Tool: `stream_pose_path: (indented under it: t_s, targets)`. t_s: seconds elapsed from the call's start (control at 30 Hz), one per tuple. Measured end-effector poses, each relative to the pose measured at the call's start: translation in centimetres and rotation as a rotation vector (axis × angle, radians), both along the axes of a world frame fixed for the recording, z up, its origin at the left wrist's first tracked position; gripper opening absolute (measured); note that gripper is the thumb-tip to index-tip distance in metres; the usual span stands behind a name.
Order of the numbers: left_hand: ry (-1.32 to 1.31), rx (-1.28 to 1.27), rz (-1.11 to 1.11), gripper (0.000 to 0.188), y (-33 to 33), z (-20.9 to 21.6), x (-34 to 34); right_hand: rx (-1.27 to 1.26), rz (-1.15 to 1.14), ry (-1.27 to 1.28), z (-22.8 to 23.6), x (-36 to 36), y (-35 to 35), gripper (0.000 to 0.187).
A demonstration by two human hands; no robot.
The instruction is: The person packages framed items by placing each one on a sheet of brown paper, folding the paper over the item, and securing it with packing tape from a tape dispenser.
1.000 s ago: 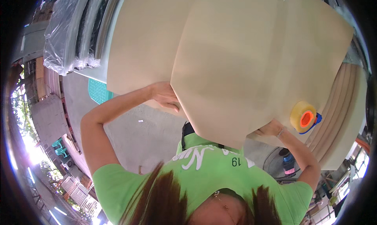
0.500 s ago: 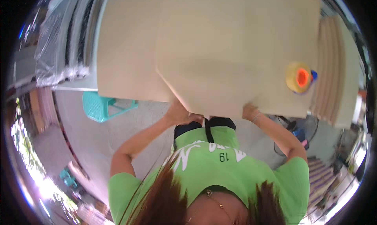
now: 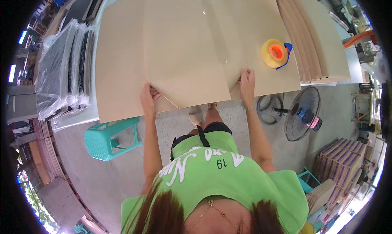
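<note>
Step in hand, seemingly: working the near edges of the loose upper layer (image 3: 183, 58) on the wide tan cardboard sheet (image 3: 118, 66), upper centre. Your left hand (image 3: 149, 98): fingers curled; right hand (image 3: 247, 86): fingers together; can't tell whether either pinches. Next likely calls for matched hands. Creases run up-frame; far end cut off, long axis unclear.

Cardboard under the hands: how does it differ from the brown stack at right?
The cardboard is spread wide; the brown stack is piled in layers. The left hand and right hand touch the cardboard, not the brown stack. The tape roll sits on the cardboard, not the brown stack. Both are brown.
</note>
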State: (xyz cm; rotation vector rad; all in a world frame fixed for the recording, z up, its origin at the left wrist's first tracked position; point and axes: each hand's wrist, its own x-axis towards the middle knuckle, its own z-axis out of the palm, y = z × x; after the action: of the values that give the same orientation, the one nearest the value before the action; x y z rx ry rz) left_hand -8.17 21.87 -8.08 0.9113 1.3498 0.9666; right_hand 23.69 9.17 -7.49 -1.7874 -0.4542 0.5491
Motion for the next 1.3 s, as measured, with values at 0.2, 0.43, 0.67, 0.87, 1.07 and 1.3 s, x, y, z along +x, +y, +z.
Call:
stream_pose_path:
  t_s: [0.2,0.43,0.67,0.87,1.07,1.3]
  targets:
    - [0.259,0.002,0.054,0.045,2.0,0.0,0.3,-0.401,0.027,-0.103,-0.1,2.0,2.6,0.068]
    - [0.068,-0.026,0.075,0.048,2.0,-1.2,0.4,-0.182,-0.055,-0.2,-3.1,0.8,2.9,0.059]
    - [0.122,-0.009,-0.01,0.049,-1.0,-0.3,2.0,-0.001,0.031,-0.196,-3.7,0.3,1.2,0.048]
    - [0.089,-0.154,-0.201,0.039,-7.6,0.2,2.1,-0.122,0.335,0.302,-2.3,-2.4,-4.1,0.039]
    - [-0.085,-0.512,-0.487,0.027,-8.4,4.0,-1.3,-0.479,0.846,0.54,4.0,2.2,-5.9,0.029]
    - [0.777,0.409,-0.353,0.022,8.7,7.9,3.6,-0.219,0.556,-0.415,4.9,11.3,13.3,0.023]
